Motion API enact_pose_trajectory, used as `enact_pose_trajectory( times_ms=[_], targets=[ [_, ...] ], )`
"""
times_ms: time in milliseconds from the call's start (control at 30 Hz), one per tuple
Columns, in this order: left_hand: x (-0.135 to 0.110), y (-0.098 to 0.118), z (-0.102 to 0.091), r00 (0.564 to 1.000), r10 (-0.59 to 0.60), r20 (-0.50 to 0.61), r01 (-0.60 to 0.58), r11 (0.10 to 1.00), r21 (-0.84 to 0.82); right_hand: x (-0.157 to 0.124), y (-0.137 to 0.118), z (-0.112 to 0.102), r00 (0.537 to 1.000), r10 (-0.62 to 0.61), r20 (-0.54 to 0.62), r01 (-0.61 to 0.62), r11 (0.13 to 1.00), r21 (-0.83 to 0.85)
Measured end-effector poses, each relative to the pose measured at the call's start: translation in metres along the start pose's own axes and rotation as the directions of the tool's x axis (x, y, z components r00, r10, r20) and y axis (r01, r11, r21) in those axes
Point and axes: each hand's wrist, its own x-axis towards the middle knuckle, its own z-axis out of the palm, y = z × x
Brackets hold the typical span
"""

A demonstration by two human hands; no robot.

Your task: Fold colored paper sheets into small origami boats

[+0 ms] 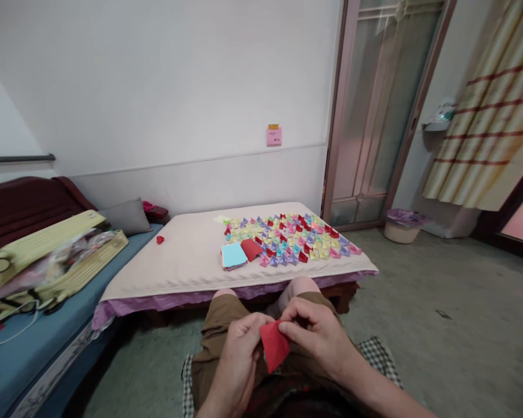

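Observation:
A folded piece of red paper (274, 346) is held over my lap, one corner pointing down. My left hand (244, 342) pinches its left upper edge between thumb and fingers. On the other side, my right hand (311, 331) grips the top right edge with thumb and forefinger. Ahead on the covered table lies a stack of square paper (234, 255), light blue on top, with a red sheet (251, 249) leaning against its right side. Many small folded paper pieces (287, 235) in red, yellow, purple, pink and blue stand in rows to the right of the stack.
The table's cream cover (178, 255) has a small red crumpled item (160, 239) at its left. An open yellow suitcase (56, 255) rests on the blue bed (70, 290). A lined waste bin (401, 226) stands by the glass door (383, 116). A pink note (274, 137) hangs on the wall.

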Motion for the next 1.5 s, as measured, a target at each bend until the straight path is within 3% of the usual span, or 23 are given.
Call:
enact_pose_trajectory(
  times_ms=[133, 300, 467, 633, 833, 1000, 1167, 1500],
  targets=[
    [-0.001, 0.007, -0.005, 0.996, 0.033, 0.083, -0.051, 0.974, 0.219, -0.001, 0.003, -0.006, 0.988, -0.15, 0.028, 0.152, 0.969, -0.196],
    [0.002, 0.008, -0.006, 0.995, 0.097, -0.001, -0.086, 0.894, 0.439, 0.001, 0.002, -0.005, 0.984, -0.175, 0.029, 0.177, 0.98, -0.086],
    [0.002, 0.005, -0.006, 0.988, 0.145, -0.048, -0.113, 0.908, 0.403, 0.0, 0.002, -0.001, 0.999, -0.034, 0.038, 0.026, 0.981, 0.192],
    [0.003, 0.002, -0.007, 0.991, 0.119, -0.067, -0.087, 0.93, 0.356, 0.0, 0.011, 0.002, 0.994, 0.11, 0.003, -0.107, 0.953, 0.285],
    [0.004, 0.002, -0.008, 0.995, 0.087, -0.049, -0.061, 0.919, 0.389, 0.004, 0.012, 0.0, 0.993, 0.099, -0.066, -0.077, 0.96, 0.271],
    [0.007, -0.002, -0.008, 0.996, 0.066, -0.054, -0.044, 0.94, 0.34, 0.003, 0.011, -0.002, 0.996, 0.082, -0.036, -0.07, 0.967, 0.247],
    [0.008, -0.005, -0.01, 0.983, 0.129, -0.128, -0.093, 0.962, 0.259, 0.0, 0.017, -0.002, 0.991, 0.13, 0.02, -0.129, 0.931, 0.342],
    [0.005, 0.004, -0.008, 0.955, 0.283, -0.092, -0.224, 0.886, 0.406, 0.003, 0.02, 0.001, 0.989, 0.15, 0.018, -0.141, 0.87, 0.473]
  ],
)
